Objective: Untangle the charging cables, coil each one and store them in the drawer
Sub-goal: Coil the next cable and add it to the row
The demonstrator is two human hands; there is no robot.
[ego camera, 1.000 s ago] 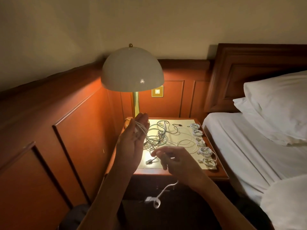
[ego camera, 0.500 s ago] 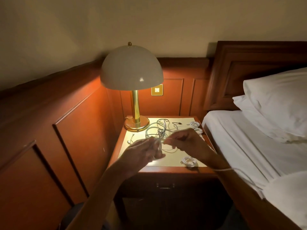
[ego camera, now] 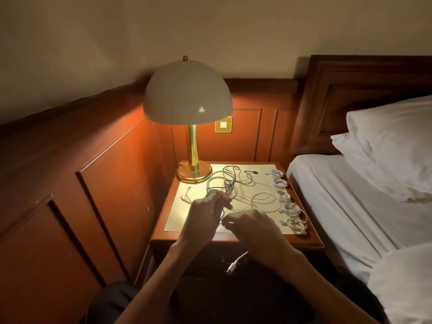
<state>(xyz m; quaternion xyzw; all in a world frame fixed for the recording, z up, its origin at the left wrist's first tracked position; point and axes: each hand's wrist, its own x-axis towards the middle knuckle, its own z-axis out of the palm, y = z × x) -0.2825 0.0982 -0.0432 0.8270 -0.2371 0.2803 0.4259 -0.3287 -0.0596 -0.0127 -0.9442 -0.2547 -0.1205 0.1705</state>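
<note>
A tangle of white and dark charging cables (ego camera: 236,188) lies on the nightstand top (ego camera: 201,230). My left hand (ego camera: 205,213) is raised over its front edge, fingers curled round a white cable at the tangle. My right hand (ego camera: 252,226) sits just to the right and pinches the same white cable. A loose cable end with a plug (ego camera: 235,263) hangs below my hands in front of the dark nightstand front. Several coiled white cables (ego camera: 289,206) lie in a row along the right edge of the top. The drawer front is in shadow.
A brass lamp (ego camera: 192,146) with a cream dome shade stands at the back left of the nightstand. Wood panelling runs along the left wall. A bed (ego camera: 350,206) with white sheets and pillows lies close on the right. A brass wall switch (ego camera: 223,124) sits behind the lamp.
Both hands have come down and toward the front of the nightstand. The row of coiled cables on the right is in view again, and a cable end hangs below the hands.
</note>
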